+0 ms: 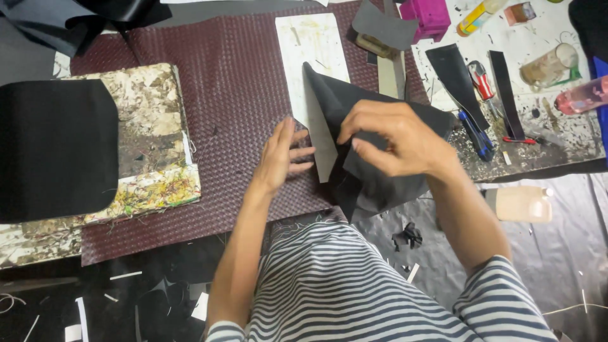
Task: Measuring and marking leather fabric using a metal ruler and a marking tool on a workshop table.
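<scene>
Matt black fabric sheet (380,145), woven-textured maroon mat (234,95)

Maroon woven mat (221,95), black rounded panel (54,149) on stained board (152,126), red-handled tool (481,79), pink box (427,16).

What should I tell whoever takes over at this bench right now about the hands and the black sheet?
Left hand: open, fingers flat on the black sheet's left edge, over the maroon woven mat.
Right hand: pinching a lifted fold of that sheet.
The sheet is partly folded, one flap raised above the white board.
Screwdriver and black strip lie to the right, untouched.
Fold not yet pressed flat.
</scene>
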